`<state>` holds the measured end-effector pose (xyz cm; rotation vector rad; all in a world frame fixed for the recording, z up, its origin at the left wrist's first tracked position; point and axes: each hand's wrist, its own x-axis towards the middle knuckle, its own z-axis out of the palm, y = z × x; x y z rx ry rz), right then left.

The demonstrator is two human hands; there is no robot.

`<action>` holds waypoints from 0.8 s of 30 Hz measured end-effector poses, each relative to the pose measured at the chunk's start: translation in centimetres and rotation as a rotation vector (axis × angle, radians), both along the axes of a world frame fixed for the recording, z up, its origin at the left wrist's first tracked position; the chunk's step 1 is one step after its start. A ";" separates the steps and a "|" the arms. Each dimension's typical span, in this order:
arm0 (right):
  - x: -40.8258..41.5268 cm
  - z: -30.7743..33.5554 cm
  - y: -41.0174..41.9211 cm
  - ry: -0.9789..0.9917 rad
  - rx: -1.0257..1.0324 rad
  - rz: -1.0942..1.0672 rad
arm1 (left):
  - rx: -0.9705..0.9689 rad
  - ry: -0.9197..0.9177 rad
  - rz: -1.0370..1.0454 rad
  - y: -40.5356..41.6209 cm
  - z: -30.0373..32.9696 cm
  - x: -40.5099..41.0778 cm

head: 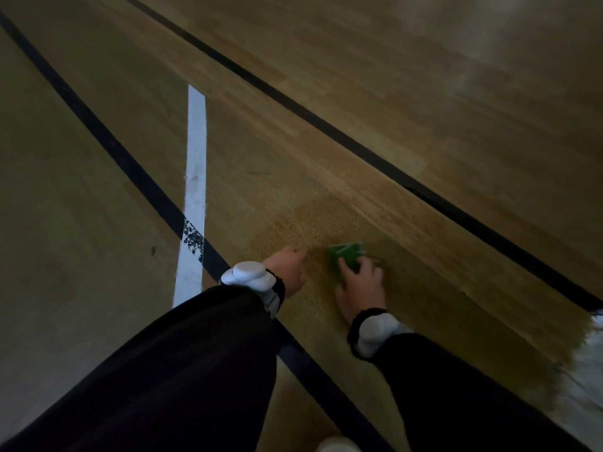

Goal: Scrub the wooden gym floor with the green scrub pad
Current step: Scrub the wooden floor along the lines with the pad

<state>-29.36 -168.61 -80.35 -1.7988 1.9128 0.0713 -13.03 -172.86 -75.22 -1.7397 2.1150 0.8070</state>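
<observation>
1. Where black lines (143, 177) and a white stripe (195, 177) cross, wooden floor (359, 76) all around.
2. Right hand (360, 285) pressing down, fingers curled over the green pad (346, 256) on the boards.
3. Left hand (288, 270) just beside, resting on the floor; open or closed, cannot tell.
</observation>
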 end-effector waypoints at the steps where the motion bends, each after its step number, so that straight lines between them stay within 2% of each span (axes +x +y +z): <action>1: 1.9 0.0 0.5 -0.006 -0.002 0.088 | -0.001 0.005 0.004 -0.1 0.1 0.0; 4: 6.0 -0.1 1.7 -0.044 0.024 0.296 | 0.023 0.011 -0.002 -0.3 0.0 0.2; 7: 6.4 0.0 0.9 -0.083 0.072 0.364 | 0.034 -0.001 0.002 -0.6 -0.2 0.7; 9: 5.9 0.5 -0.3 -0.087 0.079 0.357 | 0.016 -0.010 0.007 -0.9 0.0 1.2; 12: 4.6 1.3 -3.5 -0.095 0.077 0.193 | 0.004 -0.019 -0.011 -1.8 0.9 2.3; 15: 4.1 3.0 -7.3 -0.003 0.144 0.153 | -0.023 -0.048 -0.043 -4.0 2.9 3.6; 24: 11.4 17.1 -16.5 0.104 -0.076 0.063 | -0.217 -0.023 -0.071 -12.2 15.0 10.7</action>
